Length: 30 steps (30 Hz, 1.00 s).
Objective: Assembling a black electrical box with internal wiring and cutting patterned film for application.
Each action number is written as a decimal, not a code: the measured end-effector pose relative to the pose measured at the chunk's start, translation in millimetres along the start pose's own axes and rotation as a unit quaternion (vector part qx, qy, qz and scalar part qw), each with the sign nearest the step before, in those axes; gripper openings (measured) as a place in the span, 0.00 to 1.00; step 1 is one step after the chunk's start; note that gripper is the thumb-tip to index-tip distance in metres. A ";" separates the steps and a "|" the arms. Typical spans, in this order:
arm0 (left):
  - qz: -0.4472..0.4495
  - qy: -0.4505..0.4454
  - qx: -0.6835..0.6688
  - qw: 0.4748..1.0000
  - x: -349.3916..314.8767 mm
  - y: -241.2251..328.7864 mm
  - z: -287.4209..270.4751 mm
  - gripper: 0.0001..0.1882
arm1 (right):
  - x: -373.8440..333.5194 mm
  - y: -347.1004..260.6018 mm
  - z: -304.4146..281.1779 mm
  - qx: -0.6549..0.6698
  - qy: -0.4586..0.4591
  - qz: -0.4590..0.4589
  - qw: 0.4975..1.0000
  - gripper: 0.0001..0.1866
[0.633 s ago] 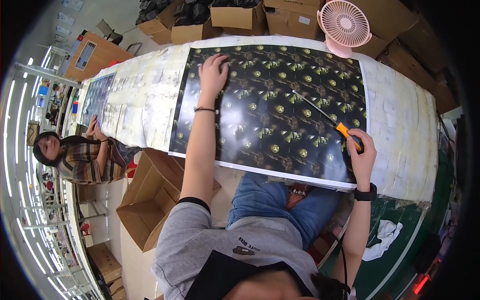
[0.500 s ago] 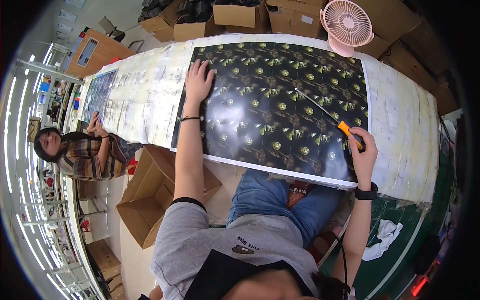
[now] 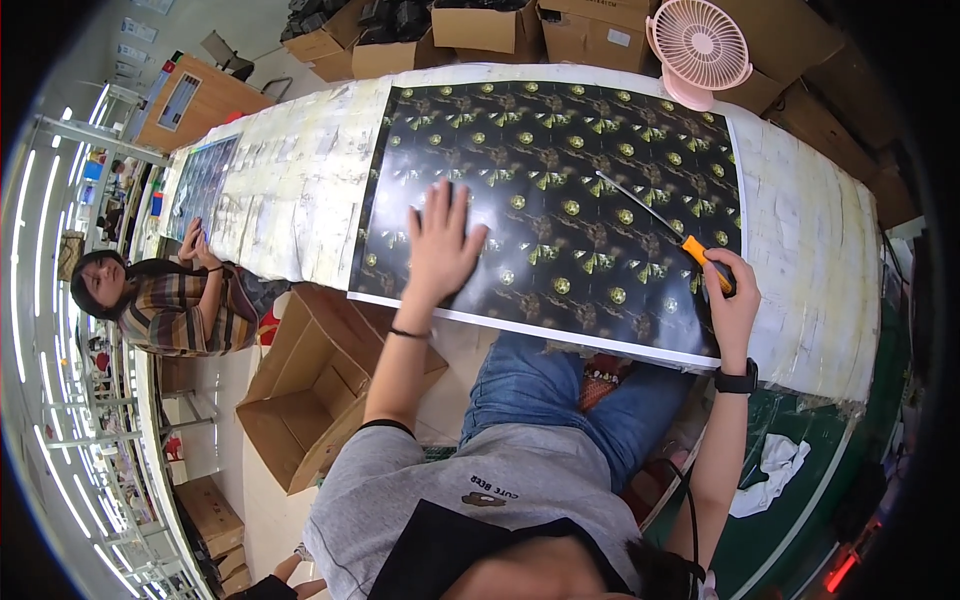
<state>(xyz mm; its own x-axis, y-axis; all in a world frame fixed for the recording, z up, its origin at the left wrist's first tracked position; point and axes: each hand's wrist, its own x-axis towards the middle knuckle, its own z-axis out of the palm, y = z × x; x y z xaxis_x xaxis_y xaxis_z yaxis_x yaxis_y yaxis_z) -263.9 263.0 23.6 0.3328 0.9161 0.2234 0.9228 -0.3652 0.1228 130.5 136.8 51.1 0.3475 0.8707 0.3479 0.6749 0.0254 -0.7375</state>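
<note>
A large glossy dark sheet (image 3: 545, 215) with a repeating green and yellow pattern and a white border lies flat on the table in front of me. My left hand (image 3: 445, 240), fingers spread, rests over the sheet's left part near its front edge. At the sheet's right side, my right hand (image 3: 733, 295) grips a screwdriver (image 3: 692, 248) by its orange and black handle. The screwdriver's thin metal shaft points away to the upper left, across the patterned surface.
The table (image 3: 290, 190) has a whitish, taped covering. A pink fan (image 3: 703, 45) stands at its far right edge, with cardboard boxes (image 3: 490, 32) behind. An open carton (image 3: 320, 385) sits on the floor at left. Another person (image 3: 185, 300) stands at the table's left end.
My left hand has slid from the sheet's far left toward me and slightly right. My right hand still grips the screwdriver in nearly the same place.
</note>
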 end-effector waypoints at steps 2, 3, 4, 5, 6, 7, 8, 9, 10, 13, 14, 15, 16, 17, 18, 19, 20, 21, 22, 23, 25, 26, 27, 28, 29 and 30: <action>0.034 -0.027 -0.018 0.999 -12.5 36.1 -8.7 0.36 | 0.2 -0.9 0.5 -0.008 -0.004 0.000 1.000 0.07; 0.047 -0.030 -0.038 0.998 -18.4 50.4 -10.6 0.36 | 0.5 -1.9 2.5 -0.006 -0.006 -0.002 1.000 0.07; 0.061 -0.033 -0.061 0.996 -23.3 64.9 -9.4 0.36 | 0.0 -2.5 2.5 -0.004 -0.006 -0.001 1.000 0.07; 0.080 -0.033 -0.064 0.994 -26.6 78.0 -7.2 0.37 | 0.2 -2.7 2.2 -0.002 -0.006 -0.001 1.000 0.07; 0.078 -0.032 -0.065 0.994 -27.7 88.4 -6.9 0.37 | 0.3 -2.8 2.0 -0.003 -0.007 -0.003 1.000 0.07; 0.089 -0.019 -0.063 0.994 -29.1 97.6 -7.9 0.37 | -0.3 -2.6 1.7 -0.003 -0.007 -0.002 1.000 0.07; 0.100 -0.006 -0.062 0.993 -30.6 101.7 -8.6 0.37 | -0.5 -2.9 1.7 -0.004 -0.008 -0.002 1.000 0.07; 0.102 -0.019 -0.058 0.993 -28.2 100.2 -7.5 0.38 | -0.6 -3.6 2.0 -0.003 -0.010 -0.004 1.000 0.07; 0.102 -0.018 -0.057 0.993 -25.1 98.1 -6.7 0.38 | -1.4 -4.9 2.7 -0.005 -0.004 -0.004 1.000 0.07; 0.115 -0.016 -0.065 0.991 -19.8 96.6 -5.3 0.38 | -3.8 -6.2 4.3 -0.017 0.007 -0.013 1.000 0.08; 0.121 -0.015 -0.067 0.990 -19.5 97.1 -4.6 0.38 | -3.8 -6.6 3.5 -0.028 0.012 -0.023 0.999 0.08; 0.115 -0.013 -0.073 0.991 -20.2 96.8 -4.3 0.38 | -3.7 -9.1 3.0 -0.044 0.015 -0.045 0.998 0.09; 0.113 -0.010 -0.080 0.990 -19.0 98.2 -4.9 0.38 | -3.2 -13.4 1.5 -0.062 0.021 -0.066 0.996 0.10; 0.108 -0.021 -0.104 0.988 -18.6 97.1 -9.1 0.38 | -3.9 -16.6 3.7 -0.068 0.016 -0.066 0.995 0.12; 0.098 -0.028 -0.137 0.985 -17.4 92.0 -15.7 0.36 | -3.2 -18.3 6.1 -0.073 0.016 -0.080 0.994 0.12; 0.076 0.003 -0.184 0.980 -16.4 76.6 -19.0 0.34 | -2.0 -19.8 9.0 -0.067 0.014 -0.082 0.994 0.12; 0.053 0.072 -0.206 0.974 -13.1 63.1 -26.0 0.32 | -1.5 -19.1 6.6 -0.066 0.014 -0.082 0.994 0.11; 0.002 0.136 -0.245 0.960 -14.7 34.5 -23.5 0.30 | -0.6 -18.3 7.9 -0.069 0.015 -0.080 0.994 0.11; -0.056 0.212 -0.296 0.930 -18.8 2.6 -24.5 0.29 | -0.2 -15.9 8.7 -0.072 0.014 -0.078 0.994 0.11; -0.085 0.278 -0.335 0.896 -27.1 -75.8 -2.2 0.27 | 1.7 -18.7 7.9 -0.062 0.019 -0.082 0.995 0.11; -0.328 0.383 -0.614 0.607 -26.5 -53.9 -62.2 0.24 | -4.0 -5.2 -8.1 -0.087 0.017 -0.056 0.995 0.11; -0.245 0.454 -0.687 0.513 -44.6 -99.8 -53.1 0.23 | -3.8 -5.8 -17.7 -0.093 0.012 -0.045 0.995 0.11; -0.200 0.462 -0.746 0.435 -60.8 -144.7 -45.8 0.19 | -3.4 -3.4 -30.2 -0.114 -0.002 -0.050 0.992 0.13; -0.258 0.518 -0.745 0.333 -69.4 -180.7 -46.9 0.14 | -2.9 0.6 -37.5 -0.125 0.013 -0.039 0.991 0.13; -0.196 0.509 -0.749 0.376 -101.0 -271.9 -40.7 0.11 | 0.8 -4.1 -42.2 -0.116 -0.009 -0.044 0.992 0.14; -0.184 0.556 -0.642 0.496 -109.4 -266.0 -42.2 0.11 | -0.7 -1.7 -46.8 -0.126 -0.039 -0.038 0.990 0.15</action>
<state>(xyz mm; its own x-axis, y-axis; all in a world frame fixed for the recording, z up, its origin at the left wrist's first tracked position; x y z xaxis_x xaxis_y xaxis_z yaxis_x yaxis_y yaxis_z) -553.9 253.0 7.4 -0.7824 0.5636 0.2651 -0.2398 -0.6654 0.7069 159.5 113.2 79.2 0.2442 0.9067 0.3438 0.8420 -0.0223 -0.5390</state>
